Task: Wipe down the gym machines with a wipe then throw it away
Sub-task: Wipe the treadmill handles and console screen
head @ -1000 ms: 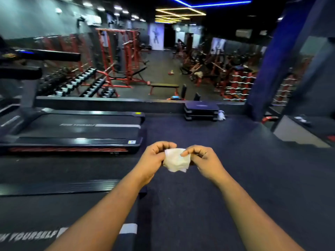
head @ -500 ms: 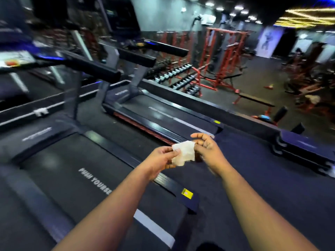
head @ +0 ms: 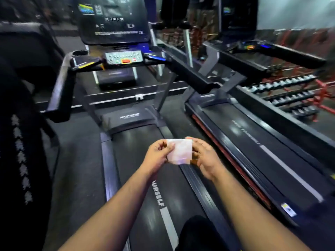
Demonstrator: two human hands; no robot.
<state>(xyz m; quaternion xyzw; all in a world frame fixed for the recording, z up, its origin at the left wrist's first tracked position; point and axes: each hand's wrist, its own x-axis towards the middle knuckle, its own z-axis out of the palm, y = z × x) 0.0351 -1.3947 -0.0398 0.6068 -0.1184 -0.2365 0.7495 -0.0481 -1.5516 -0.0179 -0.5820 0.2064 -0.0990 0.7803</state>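
Observation:
A small white wipe (head: 179, 151) is held flat between both hands, above the belt of a black treadmill (head: 137, 142). My left hand (head: 157, 157) pinches its left edge and my right hand (head: 204, 156) pinches its right edge. The treadmill's control panel (head: 123, 57) and dark screen (head: 112, 19) stand straight ahead, with a black handrail on each side. Both hands are well short of the panel and the handrails.
A second treadmill (head: 253, 134) runs parallel on the right, its handrail (head: 290, 55) ahead. A dumbbell rack (head: 288, 95) with red frames sits far right. Another dark machine (head: 21, 87) crowds the left edge. Dark floor lies between the machines.
My view has swung left, from the open gym floor to facing the treadmill head-on. Both hands kept hold of the wipe, which is now spread flatter between them.

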